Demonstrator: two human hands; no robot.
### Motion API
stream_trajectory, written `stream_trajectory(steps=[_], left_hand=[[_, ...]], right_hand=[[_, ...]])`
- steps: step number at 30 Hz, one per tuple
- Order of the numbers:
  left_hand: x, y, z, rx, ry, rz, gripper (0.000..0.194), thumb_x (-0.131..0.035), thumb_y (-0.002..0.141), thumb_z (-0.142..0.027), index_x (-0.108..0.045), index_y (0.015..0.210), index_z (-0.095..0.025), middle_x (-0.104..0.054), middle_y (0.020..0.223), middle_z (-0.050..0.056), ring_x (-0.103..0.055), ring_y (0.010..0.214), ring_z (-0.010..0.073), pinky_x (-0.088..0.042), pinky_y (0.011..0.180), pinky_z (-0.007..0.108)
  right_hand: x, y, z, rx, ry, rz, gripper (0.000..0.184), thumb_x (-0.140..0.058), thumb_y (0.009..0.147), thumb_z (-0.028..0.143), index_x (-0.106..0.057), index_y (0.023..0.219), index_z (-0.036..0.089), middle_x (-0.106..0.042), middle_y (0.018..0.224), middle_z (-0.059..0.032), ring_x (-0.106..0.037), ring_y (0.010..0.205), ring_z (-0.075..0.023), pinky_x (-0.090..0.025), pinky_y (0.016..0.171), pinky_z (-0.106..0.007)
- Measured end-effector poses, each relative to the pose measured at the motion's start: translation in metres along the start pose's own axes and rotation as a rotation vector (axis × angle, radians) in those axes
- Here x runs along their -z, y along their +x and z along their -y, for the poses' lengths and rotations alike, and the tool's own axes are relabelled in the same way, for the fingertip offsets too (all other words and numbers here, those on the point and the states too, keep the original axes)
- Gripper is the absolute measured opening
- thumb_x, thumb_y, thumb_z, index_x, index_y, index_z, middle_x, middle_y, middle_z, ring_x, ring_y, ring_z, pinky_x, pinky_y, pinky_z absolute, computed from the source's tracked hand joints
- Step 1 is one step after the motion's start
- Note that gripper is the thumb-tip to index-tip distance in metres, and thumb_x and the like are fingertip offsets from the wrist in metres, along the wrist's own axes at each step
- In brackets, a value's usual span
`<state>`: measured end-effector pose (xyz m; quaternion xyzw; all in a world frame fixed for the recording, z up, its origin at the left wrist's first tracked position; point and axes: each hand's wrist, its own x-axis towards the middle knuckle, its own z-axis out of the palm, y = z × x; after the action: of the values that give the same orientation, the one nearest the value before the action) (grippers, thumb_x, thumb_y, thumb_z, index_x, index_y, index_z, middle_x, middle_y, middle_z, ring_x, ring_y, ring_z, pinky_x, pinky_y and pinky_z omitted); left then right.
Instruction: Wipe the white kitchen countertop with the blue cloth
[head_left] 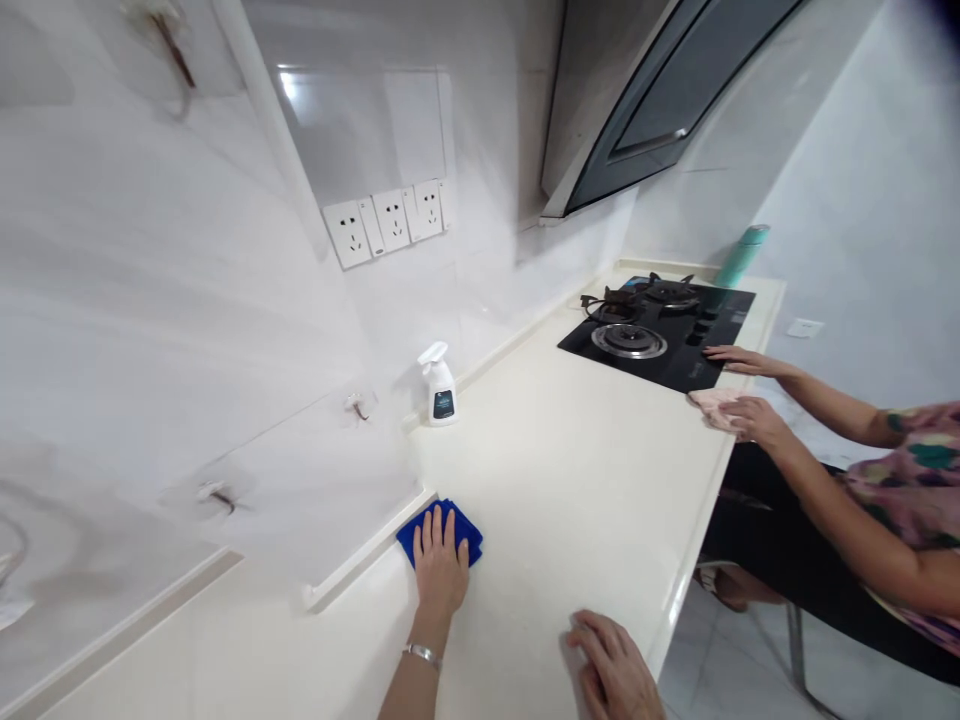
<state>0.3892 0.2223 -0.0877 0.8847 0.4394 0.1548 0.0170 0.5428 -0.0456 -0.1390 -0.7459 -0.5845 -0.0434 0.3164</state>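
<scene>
My left hand [441, 575] lies flat on a folded blue cloth [471, 531], fingers spread, pressing it against the pale countertop [540, 520] beside the low wall edging. A silver bracelet is on that wrist. My right hand [616, 672] rests near the counter's front edge, its fingers loosely bent and apart with nothing in them; its lower part is cut off by the frame. Beyond the cloth, a white spray bottle [442, 388] with a dark label stands upright against the wall.
A co-worker sits at the right, one hand [754, 418] on a pink cloth [712, 408], the other on the black gas hob [675, 345]. A teal bottle [742, 256] stands behind the hob. A range hood [645, 110] overhangs; wall sockets [390, 220] and loose wires [217, 495] show leftward.
</scene>
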Motion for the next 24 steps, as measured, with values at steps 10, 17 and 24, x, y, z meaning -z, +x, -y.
stream_trajectory(steps=[10, 17, 24], left_hand=[[0.002, 0.001, -0.007, -0.012, 0.006, -0.034, 0.052, -0.038, 0.096, -0.035, -0.041, 0.147, -0.022, -0.043, 0.155, 0.011, -0.037, 0.145, 0.0272, -0.032, 0.119, 0.052], [0.004, -0.091, -0.016, -0.017, 0.011, -0.089, 0.056, -0.040, 0.096, -0.032, -0.031, 0.151, -0.026, -0.041, 0.157, 0.009, -0.034, 0.147, 0.0265, -0.035, 0.119, 0.052], [0.050, -0.176, 0.005, 0.119, -0.406, 0.032, 0.054, -0.034, 0.098, -0.035, -0.035, 0.150, -0.024, -0.032, 0.162, 0.010, -0.028, 0.149, 0.0224, -0.032, 0.122, 0.048]], right_hand=[[0.005, 0.004, 0.008, -0.084, 0.033, 0.067, 0.042, -0.047, 0.074, 0.007, -0.058, 0.110, 0.026, -0.055, 0.126, -0.0070, -0.053, 0.118, -0.0252, -0.048, 0.101, -0.045], [-0.002, 0.002, 0.007, -0.070, 0.009, 0.021, 0.044, -0.048, 0.072, 0.006, -0.061, 0.109, 0.026, -0.058, 0.125, -0.0066, -0.054, 0.117, -0.0251, -0.049, 0.099, -0.043], [0.002, 0.037, 0.034, 0.031, 0.067, 0.015, 0.052, -0.041, 0.075, 0.003, -0.058, 0.121, 0.020, -0.060, 0.126, -0.0109, -0.055, 0.116, -0.0261, -0.051, 0.096, -0.046]])
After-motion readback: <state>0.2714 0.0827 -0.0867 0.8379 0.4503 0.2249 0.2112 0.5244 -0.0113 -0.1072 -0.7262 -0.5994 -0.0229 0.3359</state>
